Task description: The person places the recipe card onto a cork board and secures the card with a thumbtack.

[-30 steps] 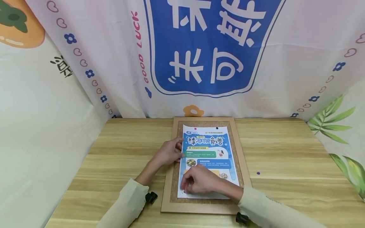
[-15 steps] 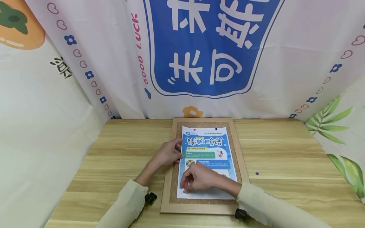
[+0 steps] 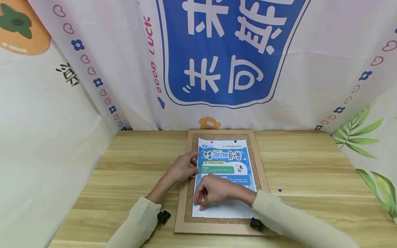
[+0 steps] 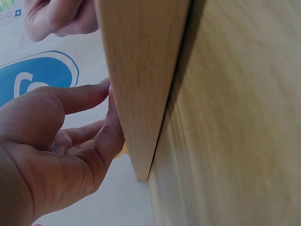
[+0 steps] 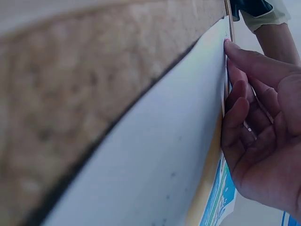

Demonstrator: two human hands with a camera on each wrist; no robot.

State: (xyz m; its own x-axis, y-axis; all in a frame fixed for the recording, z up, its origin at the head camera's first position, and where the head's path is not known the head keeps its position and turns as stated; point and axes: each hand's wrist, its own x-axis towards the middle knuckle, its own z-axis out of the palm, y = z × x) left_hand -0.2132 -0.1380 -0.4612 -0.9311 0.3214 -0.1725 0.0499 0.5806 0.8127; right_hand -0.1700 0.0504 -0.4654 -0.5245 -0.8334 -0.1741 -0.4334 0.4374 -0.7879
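Note:
A printed sheet of paper (image 3: 245,151) with blue headings lies on a cork board (image 3: 252,220) in a light wooden frame. Along its top edge are a pink pushpin (image 3: 212,142) and a black pushpin (image 3: 235,141). My left hand (image 3: 183,166) rests its fingertips at the sheet's left edge, across the frame. My right hand (image 3: 214,188) is at the sheet's lower left corner, fingers bent; in the right wrist view its thumb (image 5: 254,61) touches a small pinkish pushpin (image 5: 226,40), mostly hidden by the thumb tip.
The board lies on a wood-grain table (image 3: 139,151). A small purple pushpin (image 3: 280,190) lies on the table right of the board. A printed cloth (image 3: 133,69) hangs behind the table's far edge.
My right hand stays at the lower left corner; its wrist and forearm have shifted slightly left. The left hand keeps its place, and the camera view has shifted slightly.

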